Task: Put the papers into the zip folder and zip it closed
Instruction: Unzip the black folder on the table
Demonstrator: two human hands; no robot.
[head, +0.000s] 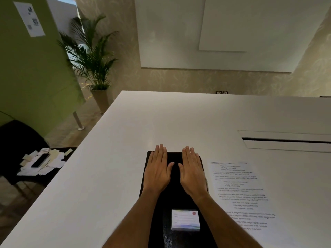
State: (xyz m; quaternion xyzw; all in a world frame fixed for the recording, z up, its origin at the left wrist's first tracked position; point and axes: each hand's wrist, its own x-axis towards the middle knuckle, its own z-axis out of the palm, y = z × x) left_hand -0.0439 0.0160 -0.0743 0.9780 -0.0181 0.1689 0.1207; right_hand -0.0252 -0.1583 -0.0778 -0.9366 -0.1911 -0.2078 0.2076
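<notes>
A black zip folder (174,197) lies flat on the white table (111,167), running from my chest outward. My left hand (157,169) and my right hand (192,171) rest palm down, fingers straight, side by side on its far end. A small white label card (185,219) with a red dot sits on the folder's near part, between my forearms. To the right of the folder, printed papers (241,196) lie flat on the table, text upside down to me. The zip itself is not discernible.
A recessed cable slot (286,140) cuts into the table at the right. To the left, a dark chair (14,140) and a low black surface carry scattered paper slips and a phone (40,161). A potted palm (93,56) stands beyond the table's far left corner.
</notes>
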